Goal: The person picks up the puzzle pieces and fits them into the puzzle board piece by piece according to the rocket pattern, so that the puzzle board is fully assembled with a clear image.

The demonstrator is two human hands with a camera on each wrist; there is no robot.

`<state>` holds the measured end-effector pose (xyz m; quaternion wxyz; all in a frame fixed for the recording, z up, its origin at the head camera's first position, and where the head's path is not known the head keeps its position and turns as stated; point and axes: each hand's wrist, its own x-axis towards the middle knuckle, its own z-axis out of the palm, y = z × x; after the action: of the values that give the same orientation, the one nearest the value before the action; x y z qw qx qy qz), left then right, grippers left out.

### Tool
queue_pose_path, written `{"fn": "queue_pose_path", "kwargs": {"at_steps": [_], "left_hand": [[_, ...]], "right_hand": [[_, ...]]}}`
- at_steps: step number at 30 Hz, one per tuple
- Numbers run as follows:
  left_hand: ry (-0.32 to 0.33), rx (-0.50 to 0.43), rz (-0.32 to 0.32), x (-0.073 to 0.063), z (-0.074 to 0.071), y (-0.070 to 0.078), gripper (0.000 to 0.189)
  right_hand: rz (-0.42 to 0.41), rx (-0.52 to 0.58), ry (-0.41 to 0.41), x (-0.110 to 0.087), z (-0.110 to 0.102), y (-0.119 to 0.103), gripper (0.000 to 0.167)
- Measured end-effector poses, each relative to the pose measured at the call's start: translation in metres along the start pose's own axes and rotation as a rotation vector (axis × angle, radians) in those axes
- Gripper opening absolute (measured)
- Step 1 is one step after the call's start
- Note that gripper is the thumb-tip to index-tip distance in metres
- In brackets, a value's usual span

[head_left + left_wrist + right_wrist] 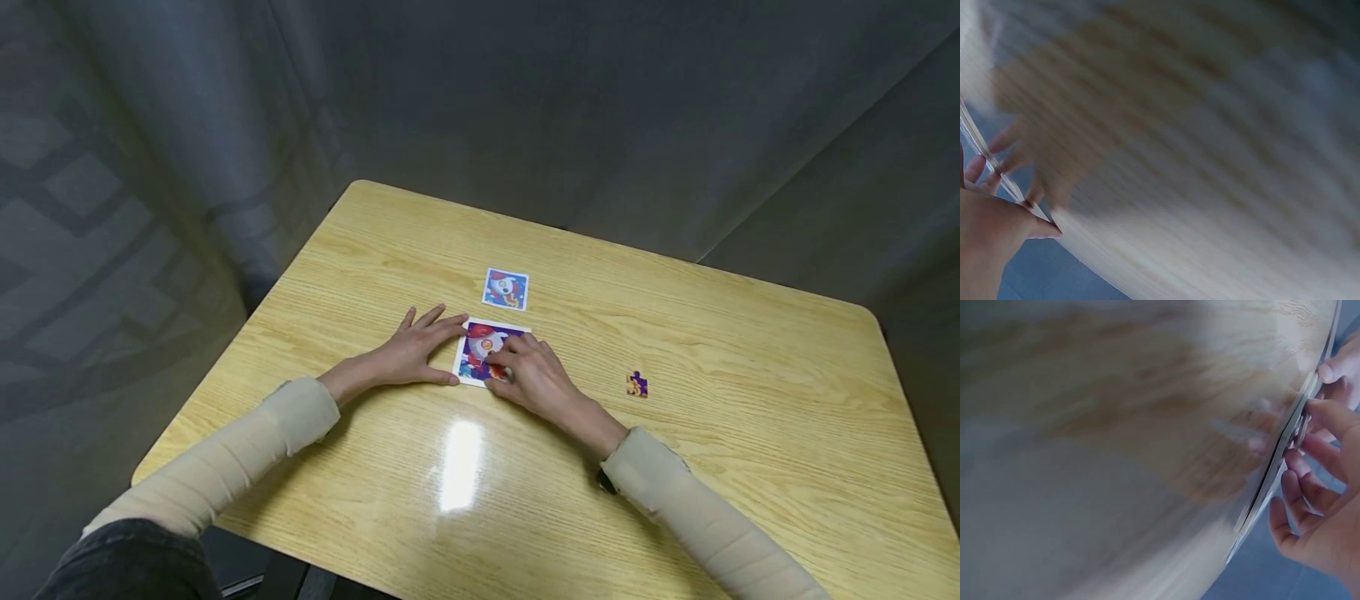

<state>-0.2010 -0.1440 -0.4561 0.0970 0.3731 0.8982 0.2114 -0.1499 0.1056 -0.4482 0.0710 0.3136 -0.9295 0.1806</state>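
Observation:
A small jigsaw puzzle (477,340) with a white border and a rocket picture on purple lies on the wooden table. My left hand (411,350) is spread at its left side, with thumb and index fingertip at the border's left corners. My right hand (542,377) is over the puzzle's right part and covers much of it. Between its thumb and fingers it pinches a puzzle piece (1301,430), seen edge-on just off the board in the right wrist view. The left wrist view shows my left thumb (1044,230) resting low on the table surface.
A loose purple and orange puzzle piece (637,384) lies to the right of my right hand. Behind the puzzle is a square picture card (506,289) with a similar rocket. Grey curtains (525,108) hang beyond the table's far edge.

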Motion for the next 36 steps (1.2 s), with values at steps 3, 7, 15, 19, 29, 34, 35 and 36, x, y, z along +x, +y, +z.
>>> {"fn": "queue_pose_path", "kwargs": {"at_steps": [3,7,15,19,29,34,35,36], "left_hand": [[-0.007,-0.001,-0.008,-0.0003,-0.0001,-0.0006,0.079],[-0.011,-0.005,-0.017,-0.0003,-0.0001,-0.0019,0.079],[-0.011,-0.007,-0.014,-0.0011,0.0001,-0.0023,0.079],[-0.010,-0.007,-0.010,-0.0012,0.0000,-0.0019,0.079],[-0.013,0.000,-0.025,-0.0013,0.0005,-0.0030,0.080],[-0.012,0.000,-0.020,-0.0020,0.0027,-0.0036,0.079],[-0.009,0.002,-0.019,-0.0020,0.0028,-0.0038,0.079],[-0.004,0.005,-0.015,-0.0018,0.0027,-0.0039,0.079]], "right_hand": [[0.003,0.006,-0.003,0.0002,-0.0002,-0.0005,0.029],[0.014,0.013,-0.007,0.0011,-0.0005,-0.0017,0.030],[0.067,0.060,0.022,0.0013,0.0015,-0.0048,0.029],[0.091,0.080,0.032,0.0021,0.0017,-0.0067,0.026],[0.056,0.098,0.079,0.0073,0.0048,-0.0084,0.005],[0.051,0.126,0.096,0.0054,0.0014,-0.0055,0.006],[0.050,0.136,0.111,0.0044,-0.0001,-0.0037,0.007],[0.049,0.150,0.130,0.0033,-0.0019,-0.0012,0.009]]}}
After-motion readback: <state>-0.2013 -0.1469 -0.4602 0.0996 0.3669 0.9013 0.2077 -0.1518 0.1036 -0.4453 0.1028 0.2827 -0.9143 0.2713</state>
